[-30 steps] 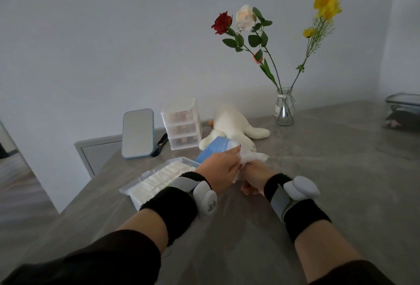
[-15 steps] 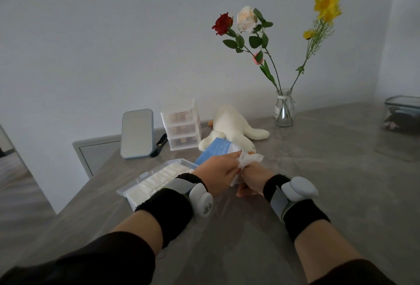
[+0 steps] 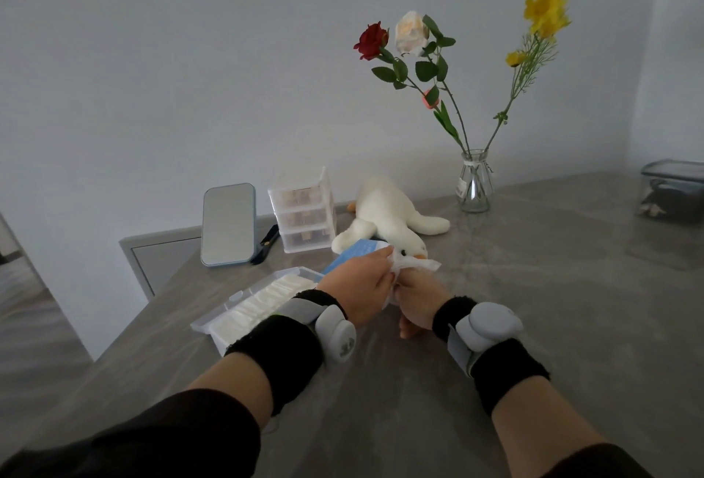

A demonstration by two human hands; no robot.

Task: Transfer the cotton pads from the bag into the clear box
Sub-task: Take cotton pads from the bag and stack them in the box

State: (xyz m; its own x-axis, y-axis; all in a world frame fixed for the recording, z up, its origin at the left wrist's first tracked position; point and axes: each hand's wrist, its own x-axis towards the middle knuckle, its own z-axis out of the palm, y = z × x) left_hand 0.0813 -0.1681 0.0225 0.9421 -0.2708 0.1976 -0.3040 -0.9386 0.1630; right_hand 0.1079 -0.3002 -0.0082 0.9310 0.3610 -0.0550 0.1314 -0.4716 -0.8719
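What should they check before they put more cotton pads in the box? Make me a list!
1. Grip on the bag: ok. The left hand and the right hand both hold it.
2. Top of the clear box open: ok. Rows of cotton pads show inside.
3. Box within reach: ok. It lies on the table just beside the left hand.
4. Room left in the box: cannot tell. The left wrist hides part of it.
5. Pads left in the bag: cannot tell. The hands cover its mouth.
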